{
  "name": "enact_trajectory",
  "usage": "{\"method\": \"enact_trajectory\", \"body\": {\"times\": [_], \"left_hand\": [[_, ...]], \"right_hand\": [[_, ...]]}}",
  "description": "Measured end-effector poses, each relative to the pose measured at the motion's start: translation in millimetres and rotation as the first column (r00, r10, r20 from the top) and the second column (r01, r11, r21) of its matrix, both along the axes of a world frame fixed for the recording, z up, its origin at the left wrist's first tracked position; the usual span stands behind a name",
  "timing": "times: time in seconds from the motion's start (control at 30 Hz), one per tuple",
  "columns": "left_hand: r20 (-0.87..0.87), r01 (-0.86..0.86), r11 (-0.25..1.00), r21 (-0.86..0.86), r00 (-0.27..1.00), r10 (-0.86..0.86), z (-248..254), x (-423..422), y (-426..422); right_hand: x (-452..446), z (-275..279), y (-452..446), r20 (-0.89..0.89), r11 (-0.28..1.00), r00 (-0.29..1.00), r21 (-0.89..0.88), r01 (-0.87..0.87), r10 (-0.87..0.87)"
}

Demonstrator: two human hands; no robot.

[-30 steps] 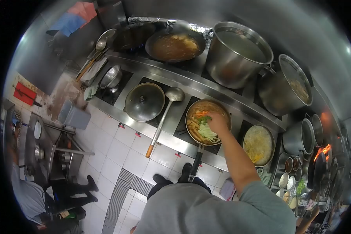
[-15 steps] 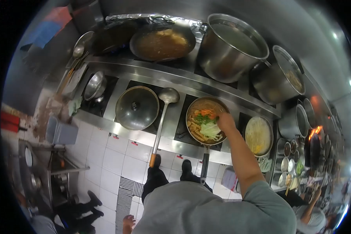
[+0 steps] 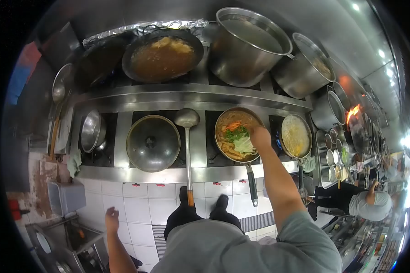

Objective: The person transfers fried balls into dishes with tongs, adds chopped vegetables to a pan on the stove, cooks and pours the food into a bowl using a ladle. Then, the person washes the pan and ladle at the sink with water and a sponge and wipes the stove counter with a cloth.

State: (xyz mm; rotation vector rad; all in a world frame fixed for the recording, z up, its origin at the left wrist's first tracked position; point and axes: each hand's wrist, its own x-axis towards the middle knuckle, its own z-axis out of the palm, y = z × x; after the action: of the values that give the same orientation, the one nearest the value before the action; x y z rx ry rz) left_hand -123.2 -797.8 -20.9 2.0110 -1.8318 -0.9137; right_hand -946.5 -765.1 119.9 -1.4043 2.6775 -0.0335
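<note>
My right hand (image 3: 259,137) is at the right side of a pan (image 3: 220,144) of noodles, orange strips, chopped greens and pale cabbage. Its fingers point down over the rim and are too unclear to show whether they hold anything. Low on the left, away from the stove, my left hand (image 3: 112,219) hangs over the tiled floor, fingers loosely curled and nothing visible in it. The pan's black handle (image 3: 252,185) points towards me. Left of the pan lies a long ladle (image 3: 188,150) with a wooden end, beside a lidded pan (image 3: 153,144).
Another pan (image 3: 297,135) with pale noodles stands on the right. Behind are a wok (image 3: 163,59) of brown liquid and two tall pots (image 3: 243,61). A metal bowl (image 3: 92,131) sits left. Flames (image 3: 353,113) and a co-worker (image 3: 371,204) are at the right.
The view has swung to the right. My right hand has shifted from above the food to the pan's right rim. My left hand and forearm have come into fuller view at the lower left.
</note>
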Motion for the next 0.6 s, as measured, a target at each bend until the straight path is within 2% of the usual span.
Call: {"method": "enact_trajectory", "body": {"times": [0.03,0.1,0.13,0.17,0.2,0.23,0.3,0.33,0.37,0.47,0.5,0.53,0.57,0.6], "left_hand": [[-0.045,0.010,0.999,-0.041,0.999,-0.011,24.9,-37.9,-23.4],[-0.255,0.038,0.995,-0.093,0.965,-0.061,26.7,-88.5,-59.7],[-0.296,0.079,0.993,-0.093,0.950,-0.103,48.9,-131.0,-71.0],[-0.338,0.125,0.987,-0.096,0.929,-0.151,69.2,-169.9,-76.1],[-0.444,0.166,0.980,-0.109,0.874,-0.197,59.7,-195.6,-84.1],[-0.536,0.184,0.983,-0.024,0.828,-0.168,89.3,-237.9,-81.1],[-0.425,0.279,0.957,-0.077,0.859,-0.284,95.4,-292.2,-76.1],[-0.478,0.334,0.932,-0.143,0.801,-0.361,91.9,-317.2,-69.3],[-0.460,0.423,0.893,-0.153,0.769,-0.443,94.5,-340.4,-58.5],[-0.405,0.642,0.752,-0.150,0.653,-0.639,141.9,-413.6,1.8],[-0.409,0.725,0.670,-0.160,0.569,-0.713,130.3,-430.9,15.7],[-0.409,0.794,0.584,-0.169,0.483,-0.774,117.1,-442.2,26.8],[-0.356,0.847,0.483,-0.223,0.390,-0.849,102.0,-456.6,40.0],[-0.535,0.886,0.457,-0.077,0.350,-0.769,128.4,-479.2,75.0]], "right_hand": [[6.3,6.0,0.2,-0.001,1.000,1.000,-0.006,0.012,-0.012],[15.5,15.1,18.0,0.005,0.934,0.999,-0.357,0.031,-0.031],[2.4,-9.4,32.6,0.007,0.970,0.998,-0.237,-0.061,0.064],[13.5,0.1,43.6,0.034,0.981,0.999,-0.193,-0.015,0.022],[21.9,10.8,55.4,0.133,0.947,0.990,-0.311,0.085,-0.045],[29.4,21.2,69.0,0.231,0.889,0.968,-0.416,0.190,-0.098],[50.2,47.9,113.2,0.318,0.779,0.921,-0.509,0.365,-0.224],[60.3,46.3,143.3,0.345,0.719,0.905,-0.561,0.410,-0.248],[73.5,43.8,180.2,0.363,0.646,0.888,-0.612,0.455,-0.282],[118.7,7.7,314.9,0.513,0.627,0.776,-0.480,0.613,-0.366],[139.0,8.9,363.3,0.574,0.595,0.706,-0.416,0.687,-0.415],[158.1,9.1,417.8,0.558,0.505,0.654,-0.421,0.754,-0.511],[180.2,1.4,475.7,0.547,0.445,0.543,-0.314,0.839,-0.637],[205.6,-4.6,531.0,0.530,0.369,0.418,-0.201,0.907,-0.738]]}}
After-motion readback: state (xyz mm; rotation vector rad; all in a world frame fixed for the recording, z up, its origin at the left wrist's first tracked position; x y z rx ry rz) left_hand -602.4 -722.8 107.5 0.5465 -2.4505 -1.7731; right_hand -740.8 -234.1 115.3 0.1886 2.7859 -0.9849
